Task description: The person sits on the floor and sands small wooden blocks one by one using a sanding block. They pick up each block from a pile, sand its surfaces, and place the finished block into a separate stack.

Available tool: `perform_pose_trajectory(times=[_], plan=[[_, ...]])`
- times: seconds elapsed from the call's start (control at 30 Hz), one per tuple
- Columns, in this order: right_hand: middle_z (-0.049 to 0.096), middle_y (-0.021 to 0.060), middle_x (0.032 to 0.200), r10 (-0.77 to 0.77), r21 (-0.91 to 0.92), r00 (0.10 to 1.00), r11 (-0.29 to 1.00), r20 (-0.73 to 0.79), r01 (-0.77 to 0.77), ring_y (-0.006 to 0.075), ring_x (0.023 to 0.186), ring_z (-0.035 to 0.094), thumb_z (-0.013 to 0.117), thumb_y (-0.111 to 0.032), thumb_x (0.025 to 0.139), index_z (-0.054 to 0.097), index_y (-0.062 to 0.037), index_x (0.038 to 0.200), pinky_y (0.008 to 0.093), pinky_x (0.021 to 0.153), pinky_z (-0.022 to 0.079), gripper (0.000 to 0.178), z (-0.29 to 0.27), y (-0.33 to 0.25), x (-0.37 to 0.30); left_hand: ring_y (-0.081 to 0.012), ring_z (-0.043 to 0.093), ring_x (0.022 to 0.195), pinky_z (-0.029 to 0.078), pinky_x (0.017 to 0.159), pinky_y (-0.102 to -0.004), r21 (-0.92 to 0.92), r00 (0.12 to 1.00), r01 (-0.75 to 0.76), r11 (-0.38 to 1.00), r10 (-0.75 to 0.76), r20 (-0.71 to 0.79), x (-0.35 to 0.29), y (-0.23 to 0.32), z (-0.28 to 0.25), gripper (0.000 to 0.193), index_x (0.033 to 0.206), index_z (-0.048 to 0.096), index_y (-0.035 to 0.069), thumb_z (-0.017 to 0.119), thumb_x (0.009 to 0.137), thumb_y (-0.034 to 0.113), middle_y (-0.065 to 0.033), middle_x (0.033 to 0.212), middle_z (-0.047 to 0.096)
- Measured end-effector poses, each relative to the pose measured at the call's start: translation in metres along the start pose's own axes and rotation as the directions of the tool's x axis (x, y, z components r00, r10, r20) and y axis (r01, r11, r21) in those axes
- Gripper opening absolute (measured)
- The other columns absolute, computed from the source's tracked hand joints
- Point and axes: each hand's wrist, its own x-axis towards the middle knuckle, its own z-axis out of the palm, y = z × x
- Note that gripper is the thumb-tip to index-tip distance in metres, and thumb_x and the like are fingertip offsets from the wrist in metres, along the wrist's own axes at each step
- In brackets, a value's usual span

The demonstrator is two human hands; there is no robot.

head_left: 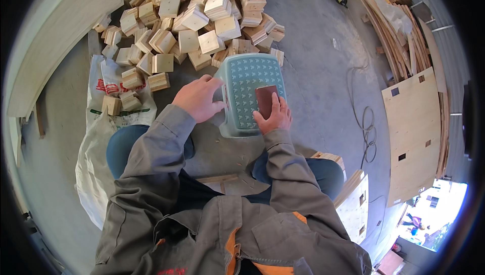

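While the right hand (276,118) grips one dark red pad (264,100) on one blue-green stool (245,78), mid-frame, the left hand (198,98) curves beside the stool's left edge, apparently empty. No wood on the stool top, so I'd judge we're between pieces! At least three wooden blocks (131,101) lie on one white sack (93,146), left of frame; beyond, upper centre, a heap (194,18) too jumbled to count, finished or not, can't tell.

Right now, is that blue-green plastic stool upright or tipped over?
Upright: the stool stands with its patterned side facing up, and the right hand holds a reddish-brown block over it.
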Motion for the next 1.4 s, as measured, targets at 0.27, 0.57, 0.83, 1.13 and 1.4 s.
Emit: perform_pose_trajectory(times=[0.27, 0.57, 0.83, 1.13, 1.4], plan=[[0.049, 0.0136, 0.156, -0.002, 0.006, 0.999, 1.000, -0.046, 0.002, 0.0395, 0.138, 0.051, 0.083, -0.042, 0.085, 0.051, -0.0244, 0.158, 0.0569, 0.111, 0.044, 0.081, 0.010, 0.000, 0.000, -0.0364, 0.066, 0.121, 0.053, 0.104, -0.0445, 0.011, 0.979, 0.202, 0.979, -0.201, -0.042, 0.045, -0.068, 0.059, 0.057, 0.134, 0.066, 0.005, 0.081, 0.087, 0.034, -0.0161, 0.128, 0.067], [0.051, 0.0133, 0.153, 0.045, 0.034, 0.998, 0.998, -0.046, -0.043, 0.0381, 0.137, 0.053, 0.083, -0.038, 0.084, 0.054, -0.0246, 0.156, 0.0571, 0.108, 0.046, 0.079, 0.002, -0.006, 0.002, -0.0363, 0.068, 0.122, 0.055, 0.105, -0.0437, -0.193, 0.928, 0.250, 0.949, -0.292, -0.231, 0.114, -0.117, 0.107, 0.055, 0.134, 0.068, 0.004, 0.083, 0.086, 0.026, -0.0189, 0.131, 0.070], [0.055, 0.0151, 0.148, 0.014, 0.051, 0.996, 0.999, -0.092, -0.009, 0.0396, 0.127, 0.059, 0.084, -0.035, 0.081, 0.058, -0.0212, 0.152, 0.0556, 0.104, 0.047, 0.076, -0.003, -0.008, 0.007, -0.0351, 0.068, 0.123, 0.055, 0.104, -0.0442, -0.125, 0.966, 0.019, 0.992, -0.051, -0.253, 0.243, -0.077, 0.074, 0.062, 0.139, 0.063, 0.003, 0.085, 0.084, 0.021, -0.0203, 0.134, 0.068], [0.055, 0.0152, 0.147, 0.001, 0.083, 0.996, 0.997, -0.092, 0.007, 0.0366, 0.120, 0.061, 0.086, -0.031, 0.078, 0.059, -0.0208, 0.151, 0.0527, 0.097, 0.048, 0.078, -0.006, -0.005, 0.011, -0.0454, 0.064, 0.126, 0.053, 0.109, -0.0495, 0.186, 0.986, -0.066, 0.980, 0.034, 0.166, 0.348, -0.064, 0.097, 0.087, 0.152, 0.052, 0.011, 0.091, 0.074, 0.017, -0.0256, 0.141, 0.062], [0.057, 0.0150, 0.147, 0.016, 0.114, 0.996, 0.993, -0.092, -0.006, 0.0353, 0.118, 0.062, 0.086, -0.029, 0.077, 0.062, -0.0213, 0.149, 0.0498, 0.098, 0.048, 0.077, -0.007, -0.003, 0.016, -0.0462, 0.062, 0.129, 0.053, 0.107, -0.0511, 0.339, 0.958, -0.132, 0.932, 0.032, 0.286, 0.384, -0.106, 0.144, 0.075, 0.153, 0.049, 0.012, 0.081, 0.085, 0.016, -0.0264, 0.142, 0.062]])
